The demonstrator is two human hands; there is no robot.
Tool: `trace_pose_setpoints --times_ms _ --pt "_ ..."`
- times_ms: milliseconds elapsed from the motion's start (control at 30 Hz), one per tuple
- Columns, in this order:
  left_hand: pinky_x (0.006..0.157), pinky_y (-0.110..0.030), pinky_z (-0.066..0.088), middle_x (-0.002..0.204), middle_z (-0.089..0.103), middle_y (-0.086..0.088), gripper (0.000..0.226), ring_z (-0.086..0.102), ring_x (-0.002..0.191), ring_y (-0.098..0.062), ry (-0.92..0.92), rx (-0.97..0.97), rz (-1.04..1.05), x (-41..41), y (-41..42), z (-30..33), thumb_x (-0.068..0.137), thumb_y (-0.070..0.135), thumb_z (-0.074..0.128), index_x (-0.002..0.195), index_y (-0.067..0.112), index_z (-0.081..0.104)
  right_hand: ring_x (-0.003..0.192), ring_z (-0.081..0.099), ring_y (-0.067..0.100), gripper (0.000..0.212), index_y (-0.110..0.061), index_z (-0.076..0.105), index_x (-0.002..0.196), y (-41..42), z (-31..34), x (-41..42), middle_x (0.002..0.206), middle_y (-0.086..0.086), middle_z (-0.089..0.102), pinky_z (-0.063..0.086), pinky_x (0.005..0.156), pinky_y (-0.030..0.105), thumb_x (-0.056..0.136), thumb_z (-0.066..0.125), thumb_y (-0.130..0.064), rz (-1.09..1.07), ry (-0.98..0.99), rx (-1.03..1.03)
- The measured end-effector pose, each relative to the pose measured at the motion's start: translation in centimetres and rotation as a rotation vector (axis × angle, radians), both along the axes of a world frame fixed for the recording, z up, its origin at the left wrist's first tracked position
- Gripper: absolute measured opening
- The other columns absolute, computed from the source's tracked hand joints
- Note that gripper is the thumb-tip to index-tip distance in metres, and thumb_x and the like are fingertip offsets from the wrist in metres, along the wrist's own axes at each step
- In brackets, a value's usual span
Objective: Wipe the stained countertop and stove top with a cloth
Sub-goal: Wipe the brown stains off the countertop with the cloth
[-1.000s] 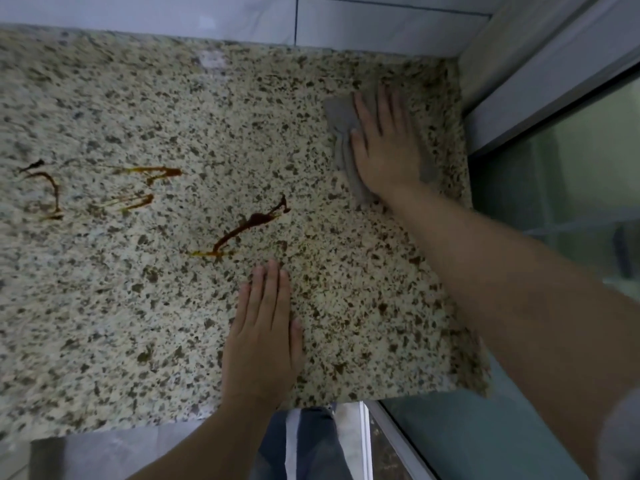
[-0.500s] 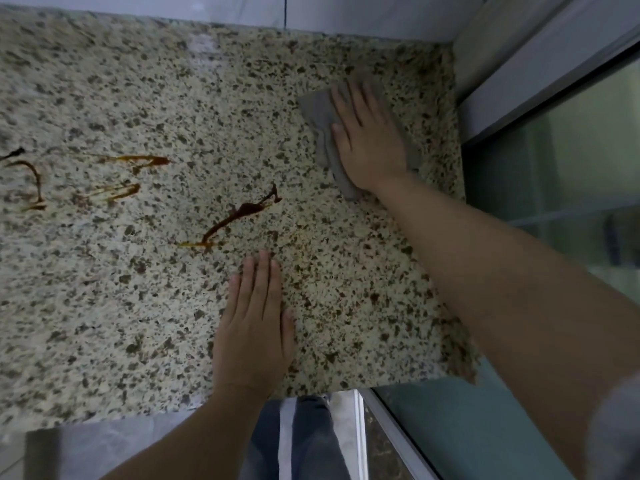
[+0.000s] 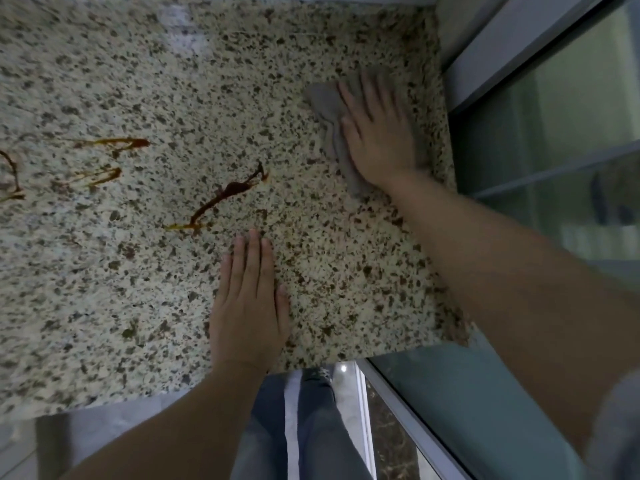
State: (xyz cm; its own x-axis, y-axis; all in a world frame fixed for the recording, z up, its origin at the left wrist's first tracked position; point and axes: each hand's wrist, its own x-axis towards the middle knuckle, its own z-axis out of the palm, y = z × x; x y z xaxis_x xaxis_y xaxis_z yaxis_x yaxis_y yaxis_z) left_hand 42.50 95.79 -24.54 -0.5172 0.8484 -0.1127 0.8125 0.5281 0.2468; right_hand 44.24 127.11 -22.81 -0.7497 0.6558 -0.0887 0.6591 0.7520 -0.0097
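A speckled granite countertop (image 3: 138,289) fills the view. My right hand (image 3: 377,133) lies flat with straight fingers on a grey cloth (image 3: 327,105), pressing it onto the counter near the far right corner. My left hand (image 3: 247,303) rests flat on the bare stone close to the front edge. A dark brown streak of sauce (image 3: 221,199) lies just beyond my left fingertips. More brown streaks (image 3: 110,143) mark the stone further left, and another curved one (image 3: 12,174) sits at the left border. No stove top is in view.
A glass sliding door with a grey frame (image 3: 519,64) runs along the counter's right side. Tiled wall closes the far edge. My legs in grey trousers (image 3: 304,427) stand below the front edge, over a pale floor.
My right hand slid the cloth left along the far part of the counter, then back right and slightly nearer. My left hand stayed planted on the stone.
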Motion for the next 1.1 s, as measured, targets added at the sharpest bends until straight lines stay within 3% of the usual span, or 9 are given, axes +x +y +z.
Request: trace_pose_setpoints --times_ms 100,233,367,467,600,733,867,1000,1100 --pt "0.127 -0.049 0.013 0.168 0.008 -0.018 0.064 0.005 0.157 -0.029 -0.003 0.011 0.005 0.1 -0.2 0.0 0.105 0.031 0.026 0.159 -0.001 0.014 0.158 0.012 0.031 0.06 -0.019 0.012 0.165 -6.5 -0.1 4.0 0.172 0.012 0.012 0.009 0.128 0.05 0.11 0.013 -0.041 -0.112 0.054 0.023" --pt "0.127 -0.049 0.014 0.168 0.006 -0.017 0.064 0.004 0.157 -0.029 -0.012 0.014 0.005 0.1 0.0 0.1 0.105 0.032 0.024 0.159 0.001 0.011 0.158 0.012 0.035 0.058 -0.016 0.022 0.164 -15.7 -0.6 10.8 0.171 0.016 0.014 0.013 0.127 0.055 0.111 0.03 -0.037 -0.038 0.05 -0.03" --pt "0.127 -0.048 0.012 0.169 0.005 -0.016 0.064 0.003 0.157 -0.028 -0.012 0.006 0.003 0.1 -0.1 0.1 0.105 0.033 0.023 0.159 0.001 0.012 0.158 0.01 0.035 0.057 -0.02 0.02 0.164 -8.9 -0.3 8.0 0.171 0.015 0.014 0.01 0.127 0.054 0.111 0.027 -0.04 0.071 0.045 -0.032" --pt "0.127 -0.047 0.011 0.169 0.004 -0.016 0.064 0.001 0.157 -0.027 0.016 -0.003 0.003 0.1 -0.1 -0.1 0.105 0.033 0.023 0.159 0.001 0.012 0.158 0.01 0.034 0.06 -0.023 0.017 0.165 -3.6 0.0 5.1 0.172 0.012 0.013 0.005 0.129 0.051 0.109 0.016 -0.044 -0.054 0.055 -0.024" --pt "0.128 -0.045 0.009 0.169 0.003 -0.015 0.064 -0.001 0.157 -0.027 0.021 -0.01 0.013 0.0 0.0 0.0 0.105 0.034 0.021 0.16 0.002 0.01 0.158 0.011 0.034 0.059 -0.019 0.008 0.165 -10.8 -0.3 9.1 0.172 0.015 0.009 0.011 0.127 0.052 0.111 0.014 -0.04 -0.153 0.023 0.022" --pt "0.127 -0.045 0.009 0.169 0.003 -0.016 0.064 0.0 0.157 -0.028 0.022 0.0 0.014 0.3 -0.1 0.3 0.105 0.033 0.021 0.16 0.002 0.01 0.157 0.015 0.039 0.059 -0.018 0.017 0.164 -20.1 -0.8 13.4 0.17 0.02 0.015 0.013 0.126 0.057 0.109 0.028 -0.036 -0.143 0.021 -0.033" --pt "0.127 -0.046 0.009 0.169 0.004 -0.016 0.064 0.0 0.157 -0.028 0.02 0.012 -0.003 0.1 0.0 0.1 0.105 0.033 0.021 0.16 0.002 0.01 0.157 0.012 0.038 0.056 -0.017 0.023 0.164 -14.6 -0.8 11.2 0.17 0.019 0.015 0.012 0.126 0.057 0.111 0.027 -0.036 0.025 0.053 -0.041" --pt "0.127 -0.046 0.009 0.169 0.004 -0.016 0.064 0.0 0.157 -0.028 0.031 0.029 -0.001 0.1 0.0 -0.1 0.105 0.034 0.018 0.16 0.001 0.01 0.158 0.009 0.033 0.058 -0.023 0.015 0.165 -7.4 -0.5 6.1 0.172 0.013 0.012 0.012 0.127 0.053 0.11 0.018 -0.04 -0.075 0.063 -0.032" --pt "0.127 -0.047 0.01 0.169 0.004 -0.016 0.063 0.0 0.157 -0.027 0.026 0.042 0.011 0.1 -0.1 -0.1 0.106 0.033 0.019 0.16 0.001 0.01 0.158 0.011 0.033 0.059 -0.018 0.012 0.165 -9.7 -0.3 6.8 0.171 0.015 0.012 0.014 0.126 0.054 0.11 0.017 -0.039 -0.118 0.065 -0.012"
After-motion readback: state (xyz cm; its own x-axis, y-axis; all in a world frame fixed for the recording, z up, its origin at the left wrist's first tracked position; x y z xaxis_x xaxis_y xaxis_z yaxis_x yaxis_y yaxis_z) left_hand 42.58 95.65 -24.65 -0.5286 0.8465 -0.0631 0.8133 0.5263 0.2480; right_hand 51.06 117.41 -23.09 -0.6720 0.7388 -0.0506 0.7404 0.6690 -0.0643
